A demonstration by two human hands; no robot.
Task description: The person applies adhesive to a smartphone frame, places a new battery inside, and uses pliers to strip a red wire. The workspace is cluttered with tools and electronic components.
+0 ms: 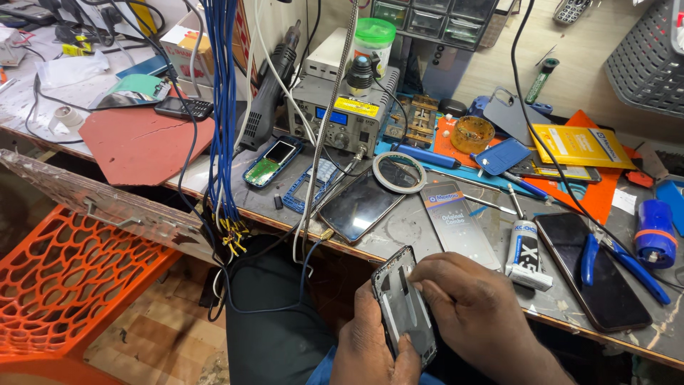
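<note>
Your left hand (367,349) is gripping the bare phone frame (404,306) while your right hand's fingers (434,278) are pressing its top edge, its screen unfitted, glue tube (525,249) waiting at two o'clock on the counter (399,228).

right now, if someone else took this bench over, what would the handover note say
Left hand: grips the lower end of the phone frame, thumb over its bottom edge.
Right hand: fingertips press on the frame's upper right edge.
The frame is held over the lap, in front of the workbench, with its inner side up and no screen in it.
On the bench just above: a dark phone, a roll of tape, a packaged screen, a glue tube, another dark phone and blue-handled pliers.
Done: frame is bare. Left: nothing fitted into it yet.
</note>
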